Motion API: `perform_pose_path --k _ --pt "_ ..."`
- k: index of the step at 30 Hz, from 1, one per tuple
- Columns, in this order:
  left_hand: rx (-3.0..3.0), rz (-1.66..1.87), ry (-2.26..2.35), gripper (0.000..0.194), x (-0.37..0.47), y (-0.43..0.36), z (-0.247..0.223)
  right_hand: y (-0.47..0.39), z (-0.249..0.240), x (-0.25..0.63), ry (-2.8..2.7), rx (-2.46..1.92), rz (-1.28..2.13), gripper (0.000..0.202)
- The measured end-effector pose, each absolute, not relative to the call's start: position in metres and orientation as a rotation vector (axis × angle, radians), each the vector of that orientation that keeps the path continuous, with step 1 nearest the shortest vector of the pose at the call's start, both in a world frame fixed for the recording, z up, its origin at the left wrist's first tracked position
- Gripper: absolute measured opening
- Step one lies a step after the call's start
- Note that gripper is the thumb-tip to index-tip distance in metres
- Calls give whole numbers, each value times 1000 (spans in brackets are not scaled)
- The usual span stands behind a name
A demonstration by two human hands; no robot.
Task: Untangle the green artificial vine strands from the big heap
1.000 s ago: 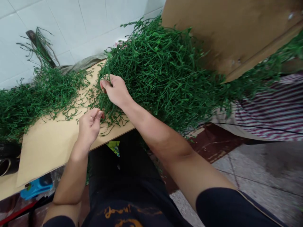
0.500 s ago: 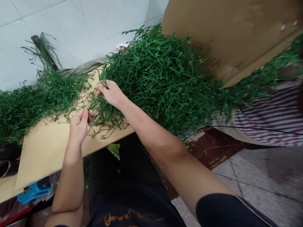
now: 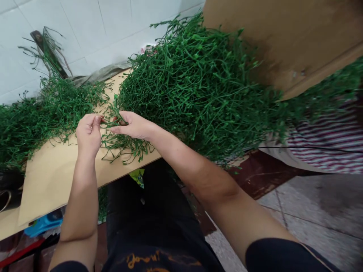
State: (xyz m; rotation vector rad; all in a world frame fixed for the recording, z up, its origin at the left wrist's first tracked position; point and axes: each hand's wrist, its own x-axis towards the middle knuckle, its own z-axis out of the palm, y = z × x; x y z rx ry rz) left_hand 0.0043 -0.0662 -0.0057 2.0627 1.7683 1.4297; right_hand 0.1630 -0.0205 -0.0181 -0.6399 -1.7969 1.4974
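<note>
Over the counter (image 3: 53, 168), a sprig of thin green stems (image 3: 115, 109) is held loosely in the right hand (image 3: 131, 125), the left hand (image 3: 89, 130) pinched narrow beside it, catch uncertain—light, springy, tangle-prone by its look, best gripped mid-length.

- 11 o'clock from the middle of the view: white tiled wall (image 3: 85, 26).
- 10 o'clock: dark stick (image 3: 48, 54), tilted, in front of the wall; nearer the middle, a crumpled grey cloth (image 3: 99, 73).
- 2 o'clock: big brown panel (image 3: 283, 41).
- 3 o'clock: striped cloth (image 3: 326, 132), maroon and white, with a black cable (image 3: 320, 149) running across it.
- 4 o'clock: grey floor (image 3: 317, 204).
- 8 o'clock: yellow-green packet (image 3: 138, 177) below the desk (image 3: 51, 173) edge; farther out, a blue object (image 3: 44, 226), partly hidden, and a red strip (image 3: 21, 253).
- Between 8 and 9 o'clock: black tube (image 3: 14, 200), cut off by the view.
</note>
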Motion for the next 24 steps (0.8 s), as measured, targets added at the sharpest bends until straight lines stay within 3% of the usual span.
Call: perform_pose_path --k 6,12,17,24 --pt "1911 1467 1893 36 -3 -47 -12 -50 -17 157 -1838 -649 1389 12" --pt "1221 1912 1931 34 -41 -26 -4 -80 -20 177 -1903 -562 1445 13" --pt "1488 1530 1778 16 -25 -34 -8 -64 -10 193 -1509 -711 1617 5" --pt "1596 1152 1402 60 22 -69 -2 -57 -6 198 -1357 -801 1618 21"
